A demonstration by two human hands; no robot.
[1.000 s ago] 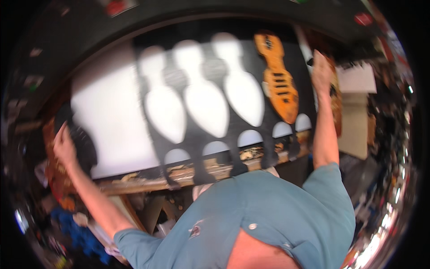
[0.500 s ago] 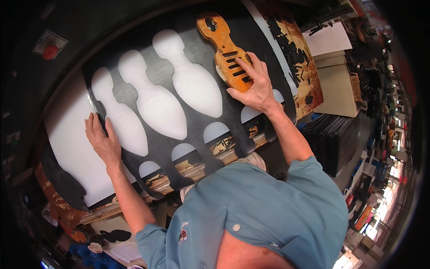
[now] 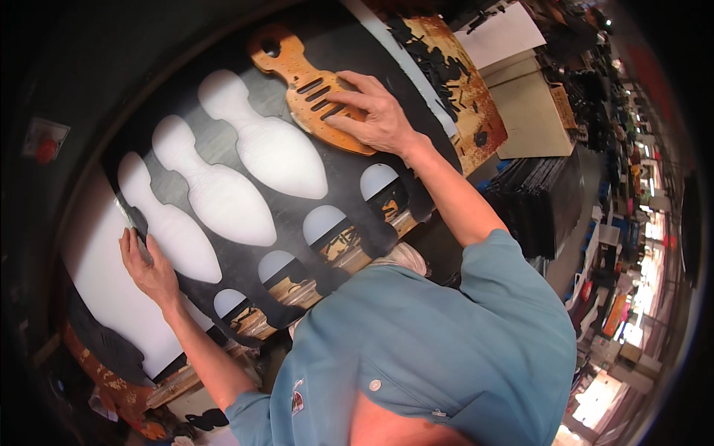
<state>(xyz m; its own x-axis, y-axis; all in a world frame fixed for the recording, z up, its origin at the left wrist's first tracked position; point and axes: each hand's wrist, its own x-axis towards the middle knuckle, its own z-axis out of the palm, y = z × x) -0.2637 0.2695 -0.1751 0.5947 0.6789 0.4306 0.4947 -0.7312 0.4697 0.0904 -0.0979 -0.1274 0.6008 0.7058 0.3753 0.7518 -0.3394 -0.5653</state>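
Note:
An orange cutting die (image 3: 301, 70) with slots and a round hole lies on a black sheet (image 3: 294, 215). My right hand (image 3: 375, 115) grips its wider end, fingers over the slots. Three bulb-shaped cutouts, including the nearest one (image 3: 279, 156), show a white board beneath. My left hand (image 3: 151, 267) rests with fingers apart at the sheet's left edge, by a small dark flap (image 3: 137, 219). Half-cut openings, one of them (image 3: 327, 227), line the sheet's near edge.
Machine housing with a red button (image 3: 46, 152) stands at far left. Black scraps (image 3: 439, 70) lie on a worn tan board to the right. A stack of black sheets (image 3: 532, 197) stands right of my arm. A black cut piece (image 3: 104, 338) lies at the left.
The view has shifted and turned. The cutting die is turned slightly, so it now lies more in line with the cutouts. My right-hand fingers sit further over its slots.

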